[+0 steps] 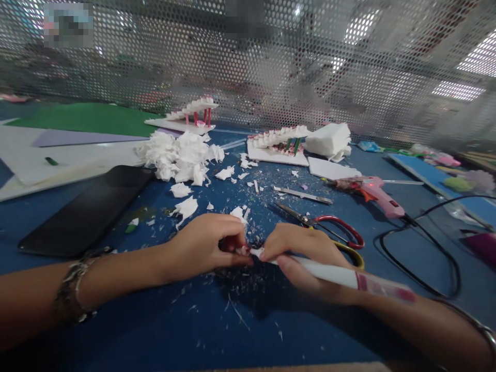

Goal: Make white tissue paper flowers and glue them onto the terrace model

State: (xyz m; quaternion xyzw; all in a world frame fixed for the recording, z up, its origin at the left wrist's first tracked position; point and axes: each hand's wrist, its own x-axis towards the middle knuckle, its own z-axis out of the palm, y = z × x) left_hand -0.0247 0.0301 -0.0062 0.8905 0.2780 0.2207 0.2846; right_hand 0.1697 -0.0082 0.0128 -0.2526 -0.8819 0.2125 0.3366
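Observation:
My left hand [205,240] pinches a small white piece with reddish marks [243,251], mostly hidden by the thumb and fingers. In my right hand [306,250] is a white marker [333,272] with a dark red far end, gripped like a pen. Its tip meets or nearly meets the little piece; I cannot tell which. Scissors [306,221] with red and yellow handles lie just behind my right hand. Torn white scraps [186,207] and fine shavings are scattered around both hands on the blue table [163,325].
A black phone [93,212] lies left. Behind are a heap of torn white paper [178,155] and two small stair models [277,137]. To the right are a utility knife [304,195], a pink glue gun [382,196] and its looping black cord [420,279]. A perforated metal screen [248,62] closes the back.

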